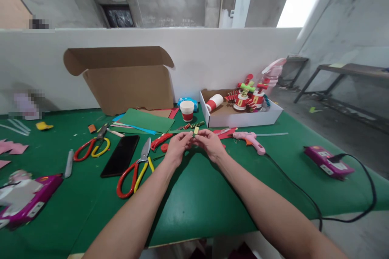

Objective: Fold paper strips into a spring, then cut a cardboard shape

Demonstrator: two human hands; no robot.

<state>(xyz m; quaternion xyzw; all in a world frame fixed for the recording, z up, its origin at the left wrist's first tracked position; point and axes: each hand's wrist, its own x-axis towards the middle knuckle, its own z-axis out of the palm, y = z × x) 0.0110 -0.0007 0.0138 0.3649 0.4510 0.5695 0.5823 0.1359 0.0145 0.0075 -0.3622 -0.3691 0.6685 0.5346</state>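
Over the middle of the green table, my left hand (178, 145) and my right hand (212, 144) meet with fingertips pinched. Between them is a small yellow paper strip (196, 130), its short end standing up, crossed with a green paper strip (179, 131) that stretches out to the left. The fingers hide where the strips join. Behind my hands are a red-and-white paper cup (187, 111) and a folded green-and-red paper spring (197, 124). A red-handled utility knife (161, 141) and a red disc (164, 147) lie just left of my left hand.
Left are large scissors (135, 172), smaller scissors (92, 145), a black phone (120, 156) and coloured paper sheets (148, 120). Right are a pink glue gun (251, 139), its cord, and a purple power strip (328, 162). A white box (243, 119) holds paper-cup figures (242, 101).
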